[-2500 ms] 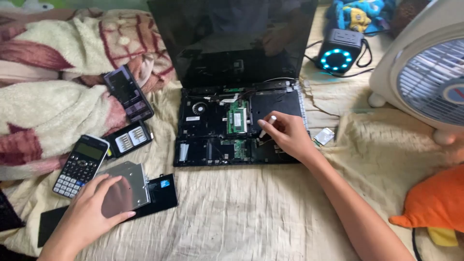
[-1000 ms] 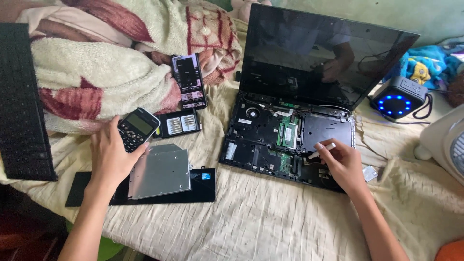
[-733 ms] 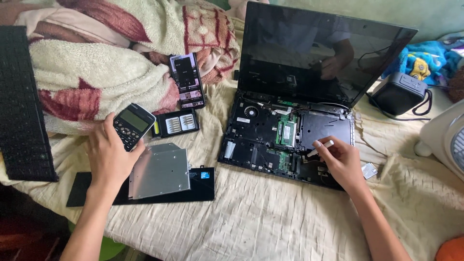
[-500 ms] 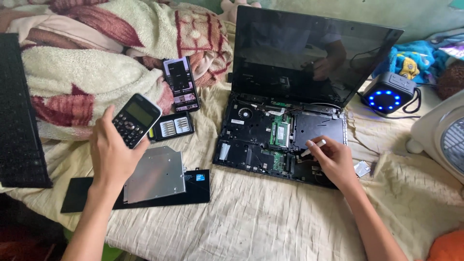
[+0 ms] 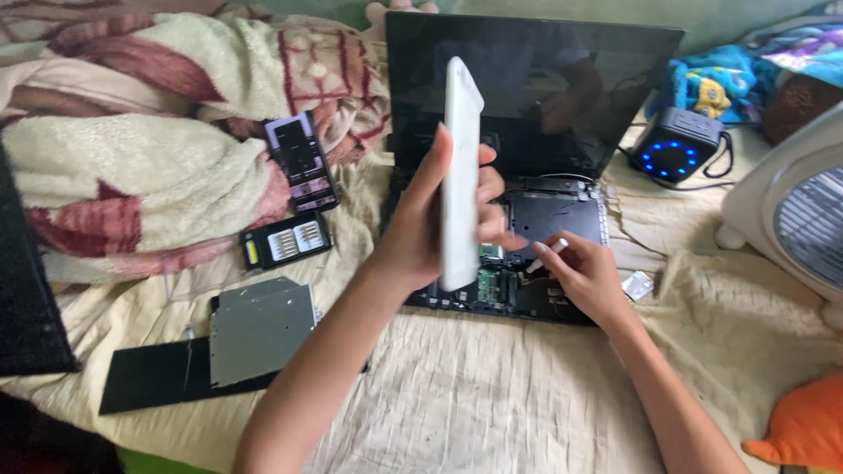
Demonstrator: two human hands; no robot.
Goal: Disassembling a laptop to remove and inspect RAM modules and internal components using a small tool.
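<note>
Left hand (image 5: 421,233), frame centre, is raised above the laptop (image 5: 518,175) and grips a calculator (image 5: 460,175) seen edge-on, white back toward the camera, standing nearly upright; fingers wrap its far side, thumb on the near side. Slight motion blur at the fingers.

Right hand (image 5: 587,276), right of centre, rests on the laptop's opened base, fingers pinched narrow around a small white tool (image 5: 546,256) whose tip points down-left at the exposed board.

Laptop screen is dark and upright, upper centre. The bed sheet (image 5: 492,395) carries everything.

Left of the laptop: a bit case (image 5: 285,240), open, and above it a dark flat part (image 5: 301,162) lying against the blanket (image 5: 132,167). Lower left: a grey drive (image 5: 261,329) on a black panel (image 5: 149,382).

Upper right: a black speaker (image 5: 674,147) with a ring of blue lights. Right edge: a white fan (image 5: 790,219). Lower right corner: an orange plush (image 5: 803,426).
</note>
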